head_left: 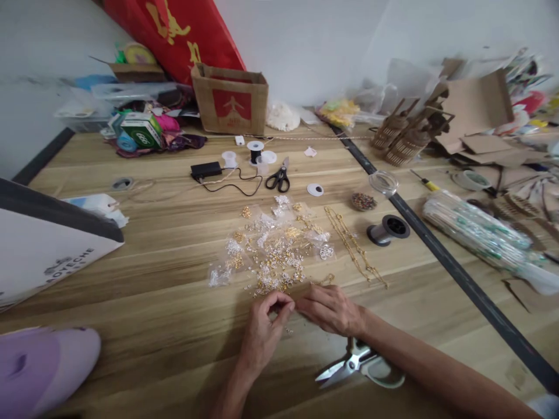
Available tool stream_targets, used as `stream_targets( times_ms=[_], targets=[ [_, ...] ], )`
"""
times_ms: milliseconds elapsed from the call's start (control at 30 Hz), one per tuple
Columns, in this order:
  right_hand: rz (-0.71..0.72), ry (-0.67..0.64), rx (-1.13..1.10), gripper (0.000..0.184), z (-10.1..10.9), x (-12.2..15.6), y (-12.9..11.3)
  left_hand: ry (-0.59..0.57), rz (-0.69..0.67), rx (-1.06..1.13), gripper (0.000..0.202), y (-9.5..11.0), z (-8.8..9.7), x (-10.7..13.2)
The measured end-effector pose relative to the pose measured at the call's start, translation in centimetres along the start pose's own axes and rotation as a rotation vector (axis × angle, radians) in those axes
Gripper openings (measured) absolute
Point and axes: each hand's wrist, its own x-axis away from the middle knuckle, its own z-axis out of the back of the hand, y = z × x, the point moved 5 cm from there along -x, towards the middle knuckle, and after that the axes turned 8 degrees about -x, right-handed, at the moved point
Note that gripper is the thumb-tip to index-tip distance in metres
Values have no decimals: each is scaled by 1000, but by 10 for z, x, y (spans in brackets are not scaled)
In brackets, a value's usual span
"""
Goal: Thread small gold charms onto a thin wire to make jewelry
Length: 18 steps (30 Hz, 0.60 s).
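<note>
My left hand (269,322) is closed, its thumb and forefinger pinched at the near edge of a spread of small gold and silver jewelry findings (279,265). My right hand (328,308) is closed too, fingertips meeting the left ones; whatever lies between them is too small to make out. A short piece of gold chain (325,280) lies just beyond the right hand. Farther right a long gold chain (349,247) is laid out on the wooden table (174,326). Beneath the right wrist sits a pair of pale-handled scissors (353,365), partly covered by the arm.
Black-handled scissors (279,177), a grey wire spool (388,230) and a dish of beads (363,201) stand beyond the findings. A white box (52,244) and a purple object (48,369) are at left. Wrapped sticks (484,233) lie right of a dark strip.
</note>
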Motion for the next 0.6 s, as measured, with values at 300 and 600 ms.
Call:
stream_targets(
  times_ms=[300, 600],
  targets=[
    [-86, 71, -131, 10, 7, -2, 1, 40, -66, -82, 13, 5, -2, 4],
    [-328, 181, -462, 12, 15, -2, 21, 304, -3, -107, 17, 11, 22, 3]
  ],
)
